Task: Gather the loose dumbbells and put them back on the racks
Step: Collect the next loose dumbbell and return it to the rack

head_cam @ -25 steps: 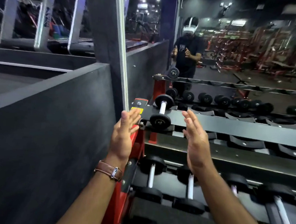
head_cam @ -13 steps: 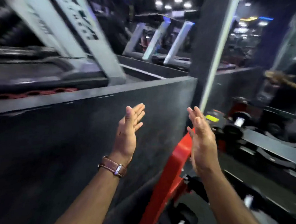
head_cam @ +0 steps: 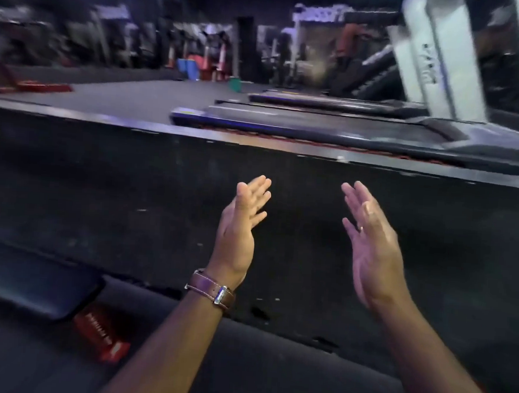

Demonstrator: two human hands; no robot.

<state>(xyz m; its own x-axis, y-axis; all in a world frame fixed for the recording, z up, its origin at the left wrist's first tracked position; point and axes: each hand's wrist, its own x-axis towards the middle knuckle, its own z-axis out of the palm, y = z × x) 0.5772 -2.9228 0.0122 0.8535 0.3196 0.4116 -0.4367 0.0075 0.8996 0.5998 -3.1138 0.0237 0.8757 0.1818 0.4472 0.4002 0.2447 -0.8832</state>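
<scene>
Fingers of the left hand are straight and spread, gripping nothing; those of the right hand are likewise extended and empty, one of them wearing a ring. Two hands are up, palms turned toward each other, apart, the left at about 7 o'clock of the frame centre and the right at about 4 o'clock. One brown leather watch strap circles the left wrist.

No dumbbell and no rack shows in this view, so where they are cannot be told.

Behind both hands runs one dark low wall, its top edge crossing the frame from 9 o'clock to 3 o'clock. Beyond it, from 1 to 3 o'clock, at least two treadmills sit side by side with pale uprights; blur hides whether there are more. At 8 o'clock lies one dark padded bench, with one red frame foot just below it. At 11 o'clock the far equipment is too smeared to count.
</scene>
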